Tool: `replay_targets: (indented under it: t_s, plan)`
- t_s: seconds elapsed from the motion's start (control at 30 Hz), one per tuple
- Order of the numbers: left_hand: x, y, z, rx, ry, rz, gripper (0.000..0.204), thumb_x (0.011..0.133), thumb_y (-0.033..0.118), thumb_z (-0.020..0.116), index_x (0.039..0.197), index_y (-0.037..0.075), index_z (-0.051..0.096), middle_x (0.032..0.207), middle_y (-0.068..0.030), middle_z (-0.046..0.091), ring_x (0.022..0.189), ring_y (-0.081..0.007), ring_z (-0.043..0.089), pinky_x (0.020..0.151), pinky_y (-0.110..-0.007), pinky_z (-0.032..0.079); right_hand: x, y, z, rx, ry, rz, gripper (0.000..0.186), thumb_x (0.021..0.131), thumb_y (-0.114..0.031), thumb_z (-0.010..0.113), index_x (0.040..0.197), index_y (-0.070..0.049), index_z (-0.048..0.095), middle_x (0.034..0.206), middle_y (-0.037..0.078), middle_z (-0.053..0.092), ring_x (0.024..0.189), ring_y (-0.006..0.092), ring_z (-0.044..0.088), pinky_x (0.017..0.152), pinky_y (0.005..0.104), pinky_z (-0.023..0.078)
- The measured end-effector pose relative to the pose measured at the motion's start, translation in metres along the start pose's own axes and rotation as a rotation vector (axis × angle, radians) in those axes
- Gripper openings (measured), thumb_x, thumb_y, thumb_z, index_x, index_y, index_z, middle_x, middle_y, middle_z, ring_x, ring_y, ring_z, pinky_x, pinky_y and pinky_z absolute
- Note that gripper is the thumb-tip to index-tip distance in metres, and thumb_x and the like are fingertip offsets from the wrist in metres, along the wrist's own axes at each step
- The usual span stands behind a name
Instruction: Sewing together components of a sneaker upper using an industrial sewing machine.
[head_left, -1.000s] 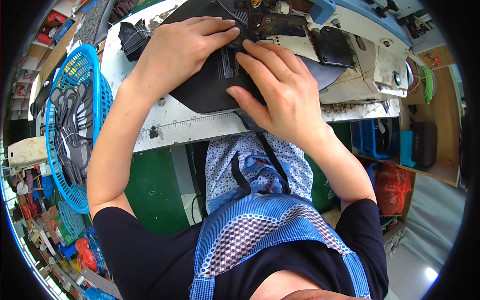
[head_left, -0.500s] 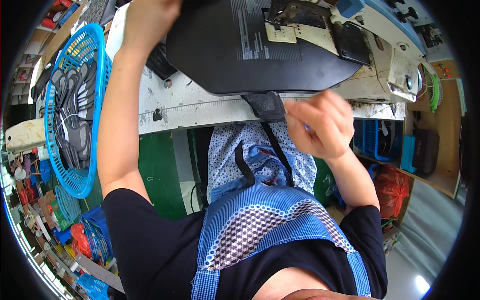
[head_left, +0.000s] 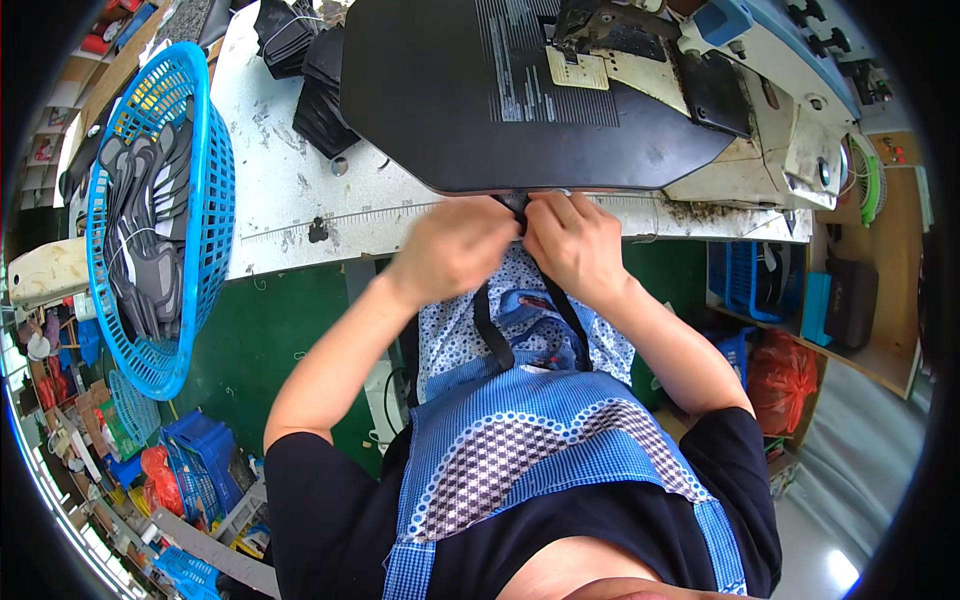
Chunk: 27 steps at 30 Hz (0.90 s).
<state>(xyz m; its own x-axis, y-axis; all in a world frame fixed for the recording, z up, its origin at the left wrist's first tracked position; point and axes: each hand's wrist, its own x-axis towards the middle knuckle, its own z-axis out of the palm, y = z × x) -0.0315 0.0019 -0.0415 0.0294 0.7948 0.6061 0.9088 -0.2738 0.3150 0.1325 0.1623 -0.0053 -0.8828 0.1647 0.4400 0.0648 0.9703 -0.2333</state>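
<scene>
Both hands meet at the board's front edge, a small dark piece between them!
Here we see the right hand point(head_left: 578, 240) with fingers curled in, pinched closed on the small dark piece point(head_left: 516, 203), which sits right at the near rim of the black board point(head_left: 430, 120); the left hand point(head_left: 455, 245) is bent just beside it, fingers curled (a blur, so we can't tell whether it grips), while dark bundles point(head_left: 325, 95) lie off to the board's left, near the blue basket point(head_left: 214, 230).
</scene>
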Motion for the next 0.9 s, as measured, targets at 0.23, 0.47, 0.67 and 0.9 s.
replay_targets:
  t_s: [0.23,0.47,0.67,0.9]
  plan:
    - [0.017,0.025,0.015,0.040,-0.058,-0.232,0.045,0.086,0.026,0.083,0.124,0.004,0.072,0.122,-0.0099,0.070,0.114,-0.0295,0.068,0.100,-0.041,0.056,0.002,-0.014,-0.077,0.301,0.154,-0.197,0.023,0.079,0.008,0.074,0.099,0.000,0.068,0.103,0.016,0.079,0.079,0.0279,0.077,0.070,0.0353,0.064]
    - [0.072,0.068,-0.043,0.006,0.242,0.307,0.042,0.079,0.012,0.083,0.120,0.017,0.078,0.111,-0.0025,0.074,0.093,-0.0185,0.071,0.083,-0.033,0.058,0.065,0.010,-0.137,-0.008,0.350,-0.231,0.033,0.071,0.009,0.075,0.102,0.001,0.077,0.101,0.012,0.078,0.089,0.0298,0.072,0.076,0.0370,0.060]
    - [0.126,0.039,-0.080,0.203,0.129,-0.162,0.038,0.088,0.001,0.072,0.125,0.005,0.077,0.134,-0.0101,0.075,0.123,-0.0299,0.071,0.100,-0.041,0.055,0.057,0.009,-0.117,0.029,0.331,-0.152,0.041,0.067,0.001,0.076,0.107,-0.005,0.079,0.106,0.007,0.076,0.091,0.0286,0.068,0.081,0.0381,0.059]
    - [0.128,0.036,-0.096,0.200,0.116,-0.178,0.037,0.084,-0.004,0.072,0.120,0.006,0.079,0.123,-0.0100,0.079,0.115,-0.0301,0.075,0.097,-0.041,0.058,0.063,0.009,-0.109,0.185,0.286,-0.034,0.048,0.069,0.005,0.075,0.116,-0.006,0.079,0.115,0.011,0.077,0.099,0.0319,0.072,0.087,0.0406,0.060]
